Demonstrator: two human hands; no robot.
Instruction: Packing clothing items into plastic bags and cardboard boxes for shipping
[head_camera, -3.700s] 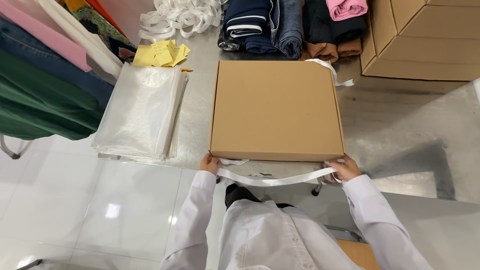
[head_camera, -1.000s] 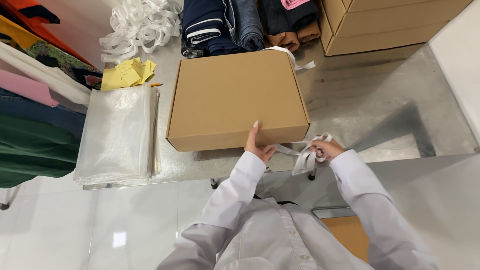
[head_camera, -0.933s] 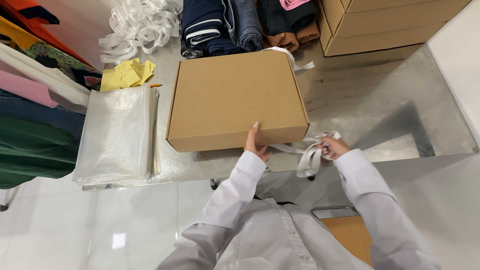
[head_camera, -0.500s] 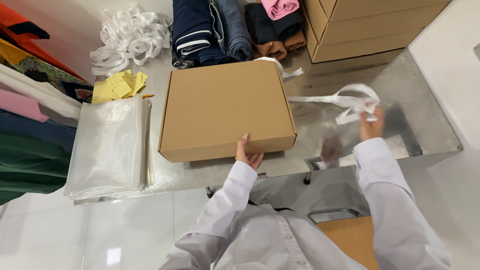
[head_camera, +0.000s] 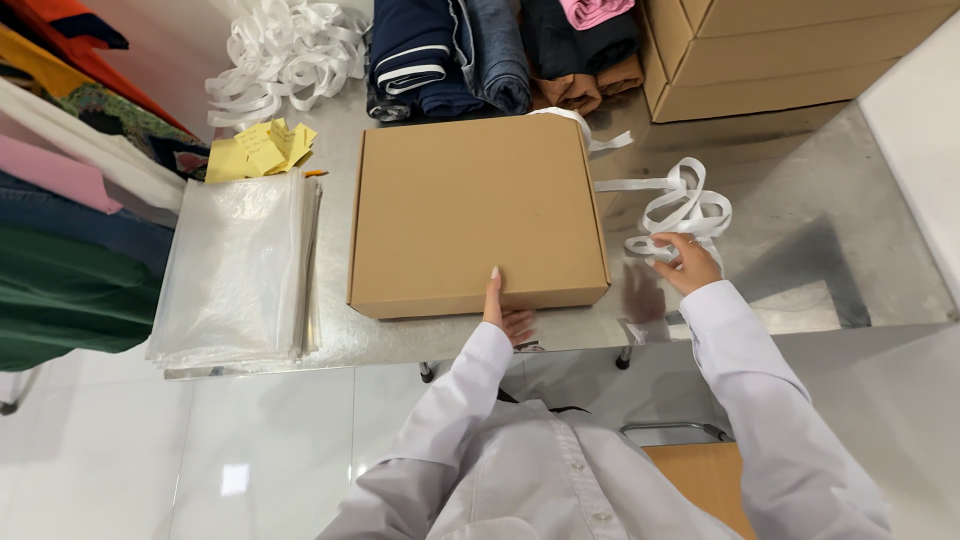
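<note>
Brown cardboard, closed and flat, the box (head_camera: 478, 215) lies on the steel table (head_camera: 800, 230), near its front edge; the left hand (head_camera: 505, 310) presses against the box's near wall, thumb up over the top edge, fingers flat and loosely spread, gripping nothing; the right hand (head_camera: 685, 263) is just right of the box, fingers curled around a bunched white ribbon (head_camera: 683, 205), whose strand runs back to the box's far right corner; clear plastic bags (head_camera: 240, 265) are stacked left of the box; yellow notes (head_camera: 260, 150) lie beyond them; folded clothes (head_camera: 480, 50) sit behind the box.
</note>
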